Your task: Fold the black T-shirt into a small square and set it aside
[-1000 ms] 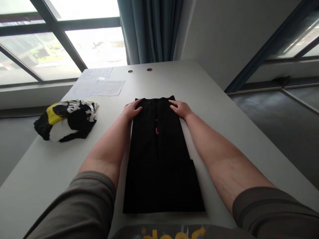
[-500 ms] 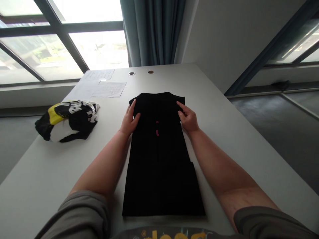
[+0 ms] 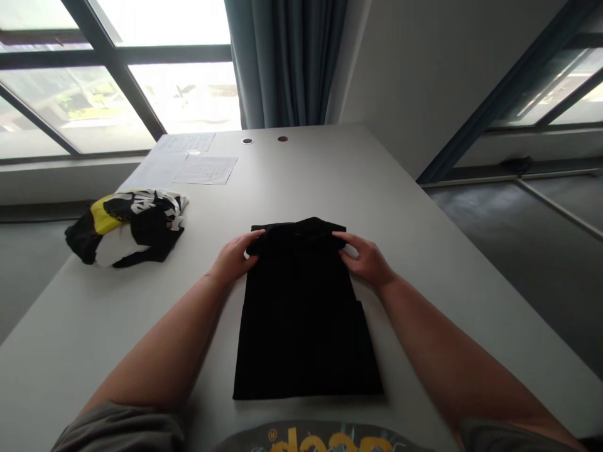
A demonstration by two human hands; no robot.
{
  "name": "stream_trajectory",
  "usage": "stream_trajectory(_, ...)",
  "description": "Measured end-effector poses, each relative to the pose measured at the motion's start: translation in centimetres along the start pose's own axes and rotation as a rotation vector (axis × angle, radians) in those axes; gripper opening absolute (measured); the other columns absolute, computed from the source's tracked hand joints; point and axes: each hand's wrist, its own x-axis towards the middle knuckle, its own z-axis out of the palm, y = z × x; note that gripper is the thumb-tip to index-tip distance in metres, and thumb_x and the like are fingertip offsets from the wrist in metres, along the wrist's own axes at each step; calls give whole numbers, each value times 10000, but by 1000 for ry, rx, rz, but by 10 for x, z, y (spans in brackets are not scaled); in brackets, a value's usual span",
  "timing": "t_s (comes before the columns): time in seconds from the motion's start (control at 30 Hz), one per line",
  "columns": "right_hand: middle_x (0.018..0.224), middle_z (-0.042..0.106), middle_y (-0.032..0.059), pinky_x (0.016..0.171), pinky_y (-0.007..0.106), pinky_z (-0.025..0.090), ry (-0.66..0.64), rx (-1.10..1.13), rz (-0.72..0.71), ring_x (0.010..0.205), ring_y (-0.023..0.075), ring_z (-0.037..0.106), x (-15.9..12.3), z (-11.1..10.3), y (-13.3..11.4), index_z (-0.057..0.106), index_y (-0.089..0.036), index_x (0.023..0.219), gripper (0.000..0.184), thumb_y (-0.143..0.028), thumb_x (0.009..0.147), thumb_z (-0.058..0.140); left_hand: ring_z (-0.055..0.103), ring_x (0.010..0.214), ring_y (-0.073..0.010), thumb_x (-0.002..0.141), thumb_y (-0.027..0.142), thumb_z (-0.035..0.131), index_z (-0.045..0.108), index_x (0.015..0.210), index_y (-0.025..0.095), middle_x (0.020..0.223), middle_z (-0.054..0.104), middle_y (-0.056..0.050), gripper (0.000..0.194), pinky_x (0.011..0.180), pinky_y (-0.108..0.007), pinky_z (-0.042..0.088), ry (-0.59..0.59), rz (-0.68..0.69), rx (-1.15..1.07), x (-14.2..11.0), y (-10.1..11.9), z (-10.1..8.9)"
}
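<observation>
A black garment (image 3: 304, 314), folded into a long narrow strip, lies on the white table (image 3: 424, 251) in front of me. Its far end is lifted and turned back toward me. My left hand (image 3: 234, 258) grips the left corner of that turned end, fingers closed on the cloth. My right hand (image 3: 367, 258) pinches the right corner in the same way. Both forearms run along the sides of the garment.
A crumpled black, white and yellow garment (image 3: 127, 226) lies at the table's left edge. Sheets of paper (image 3: 205, 169) rest at the far left, with two round cable holes (image 3: 247, 140) behind them. A curtain (image 3: 282, 63) and windows stand beyond.
Both hands took hold of the garment's far end, lifted it and drew it toward me, folding it back over itself. The pink mark on the cloth is now covered.
</observation>
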Motion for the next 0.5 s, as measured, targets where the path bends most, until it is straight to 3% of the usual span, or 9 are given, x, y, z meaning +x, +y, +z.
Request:
stream_trajectory(0.07, 1125, 753, 31, 975, 412, 576, -71, 2, 21, 989, 233, 731, -5, 0, 4, 317, -325, 1636, 840, -249, 874, 663, 665, 1174, -259, 809, 210, 590, 596, 1402, 312, 1273, 704, -30, 601, 1068, -410, 538, -133, 12, -4, -4, 0, -3)
stream_trajectory(0.13, 1086, 739, 23, 955, 413, 574, -103, -13, 20, 934, 226, 721, -7, 1, 6, 148, -318, 1682, 994, -251, 845, 680, 648, 1193, -262, 823, 213, 584, 620, 1372, 316, 1270, 700, -36, 560, 1077, -419, 529, -177, 22, -4, -5, 1, -4)
stream_trajectory(0.2, 1099, 726, 35, 959, 410, 566, -110, -40, -8, 956, 232, 709, -5, 1, 5, 287, -320, 1650, 890, -247, 849, 667, 642, 1183, -263, 834, 200, 584, 640, 1341, 317, 1266, 695, -46, 523, 1075, -438, 528, -183, 49, 15, -4, 3, -4)
stream_trajectory(0.3, 1067, 720, 66, 959, 405, 560, -142, -70, -88, 997, 249, 690, -2, -3, 1, 716, -295, 1284, 401, -249, 894, 631, 632, 1181, -261, 819, 146, 577, 700, 1210, 312, 1264, 690, -51, 442, 1078, -460, 523, -207, 108, 37, -3, 7, -7)
stream_trajectory(0.33, 1035, 718, 73, 948, 406, 563, -149, -73, -114, 984, 250, 686, -2, -5, 0, 774, -284, 1125, 265, -257, 909, 624, 627, 1187, -258, 808, 126, 568, 714, 1158, 308, 1260, 691, -47, 420, 1083, -461, 520, -222, 121, 33, -3, 8, -8)
stream_trajectory(0.4, 992, 713, 75, 921, 411, 572, -156, -70, -137, 945, 244, 679, -3, -10, 0, 795, -278, 951, 170, -271, 924, 627, 616, 1203, -251, 791, 97, 547, 722, 1071, 300, 1250, 694, -38, 388, 1093, -456, 515, -244, 132, 12, -6, 8, -12)
stream_trajectory(0.5, 1027, 718, 68, 927, 425, 575, -178, -55, -139, 971, 241, 679, -7, -18, 4, 806, -298, 971, 185, -254, 924, 632, 604, 1212, -247, 807, 98, 532, 710, 1011, 288, 1253, 687, -40, 331, 1093, -447, 516, -239, 140, -18, -14, 6, -17)
